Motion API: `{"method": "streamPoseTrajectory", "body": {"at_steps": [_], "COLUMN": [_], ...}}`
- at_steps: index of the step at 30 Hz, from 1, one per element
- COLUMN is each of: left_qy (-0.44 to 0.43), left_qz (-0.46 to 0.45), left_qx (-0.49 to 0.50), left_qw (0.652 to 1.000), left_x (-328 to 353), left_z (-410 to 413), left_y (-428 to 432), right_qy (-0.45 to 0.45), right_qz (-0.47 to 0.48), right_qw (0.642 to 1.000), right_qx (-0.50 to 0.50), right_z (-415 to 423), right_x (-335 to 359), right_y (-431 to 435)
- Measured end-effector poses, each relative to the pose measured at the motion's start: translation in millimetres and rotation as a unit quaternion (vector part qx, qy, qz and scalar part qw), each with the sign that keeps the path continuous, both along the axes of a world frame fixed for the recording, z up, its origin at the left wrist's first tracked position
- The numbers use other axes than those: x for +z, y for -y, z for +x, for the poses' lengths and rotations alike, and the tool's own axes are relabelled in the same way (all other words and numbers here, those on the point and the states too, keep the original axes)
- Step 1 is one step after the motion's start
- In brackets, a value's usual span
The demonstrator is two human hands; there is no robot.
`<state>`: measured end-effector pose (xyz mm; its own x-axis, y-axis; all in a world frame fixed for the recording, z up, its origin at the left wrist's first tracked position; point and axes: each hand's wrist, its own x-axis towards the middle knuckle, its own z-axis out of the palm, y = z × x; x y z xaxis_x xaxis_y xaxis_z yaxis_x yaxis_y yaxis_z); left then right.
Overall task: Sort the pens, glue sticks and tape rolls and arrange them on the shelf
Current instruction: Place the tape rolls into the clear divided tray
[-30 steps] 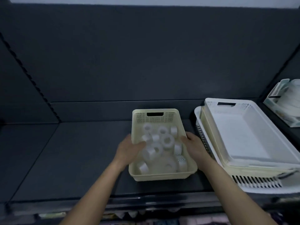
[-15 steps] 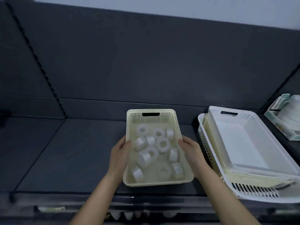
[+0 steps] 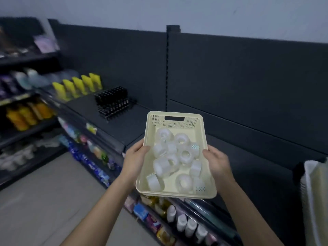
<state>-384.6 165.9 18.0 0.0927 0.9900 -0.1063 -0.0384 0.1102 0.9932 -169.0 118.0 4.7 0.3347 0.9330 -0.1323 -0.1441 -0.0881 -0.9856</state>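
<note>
Centre of frame: a cream plastic basket (image 3: 174,193) with perforated end walls and a slot handle at its far end, grasped on both long sides. The left hand (image 3: 135,161) clasps the left wall, thumb hooked over the rim. The right hand (image 3: 217,165) clasps the right wall in the same manner. Inside lie about a dozen translucent white tape rolls (image 3: 184,154), loosely heaped, some flat and some on edge. The basket is in front of the dark grey shelf (image 3: 124,126); whether it touches the shelf cannot be told. Upper left: a black display rack (image 3: 112,102) beside a row of yellow tubes (image 3: 78,86). Bottom centre: white bottles (image 3: 186,223) on a lower shelf. Right edge: stacked pale baskets (image 3: 314,192), cropped.
</note>
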Motion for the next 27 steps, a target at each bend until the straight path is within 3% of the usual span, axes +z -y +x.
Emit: {"method": "streamPoseTrajectory", "body": {"at_steps": [8, 19, 27], "left_qy": [0.013, 0.035, 0.012], "left_qz": [0.007, 0.004, 0.001], "left_qx": [0.090, 0.187, 0.240], "left_qw": [0.996, 0.982, 0.971], "left_x": [13, 4, 13], "left_z": [-121, -323, -466], "left_y": [-1, -55, -114], "right_qy": [-0.006, 0.014, -0.026], "right_qz": [-0.002, -0.023, -0.019], "right_qw": [0.992, 0.981, 0.968], "right_qx": [0.126, 0.193, 0.249], "right_z": [-118, -325, -473], "right_x": [17, 4, 8], "right_y": [-34, -136, -218]}}
